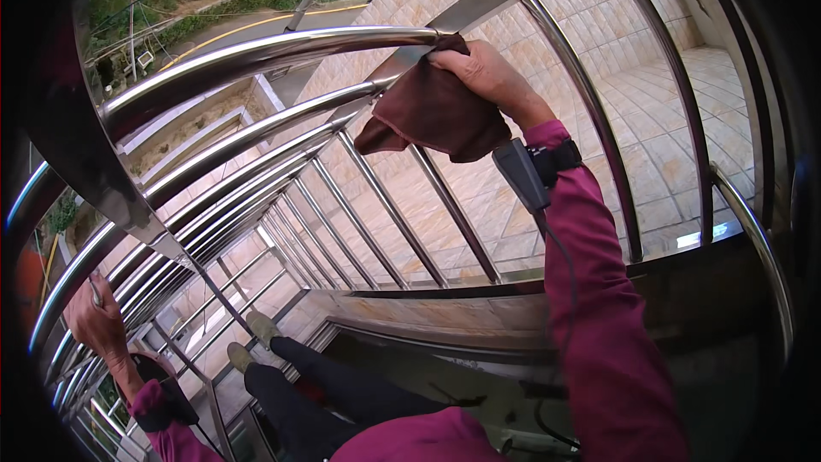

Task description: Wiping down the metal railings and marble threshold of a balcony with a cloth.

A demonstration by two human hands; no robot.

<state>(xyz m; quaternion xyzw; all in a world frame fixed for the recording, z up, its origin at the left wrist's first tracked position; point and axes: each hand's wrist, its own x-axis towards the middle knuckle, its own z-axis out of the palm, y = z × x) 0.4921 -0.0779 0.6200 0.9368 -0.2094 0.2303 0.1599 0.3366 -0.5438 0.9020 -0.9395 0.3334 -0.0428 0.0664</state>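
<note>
My right hand [481, 77] grips a dark brown cloth [442, 109], bunched under the thumb, its loose part hanging down. The cloth presses against the far end of a polished metal tube [276, 45], where the tube meets a flat metal frame bar [478, 9]. At the left, my left hand [96, 317] is closed around another shiny tube [61, 292] of the same barred metal grille. Its fingertips are partly hidden behind the tube. Both wrists carry black strapped devices; the right one [523, 170] has a cable along the sleeve.
A wide flat metal post [141, 218] divides the grille at left. Upright bars [449, 218] stand before a tiled wall [513, 205]. My feet [250, 340] rest on a ledge beside a dark window frame [340, 327]. Far below, outside the bars, are a road [250, 32] and greenery.
</note>
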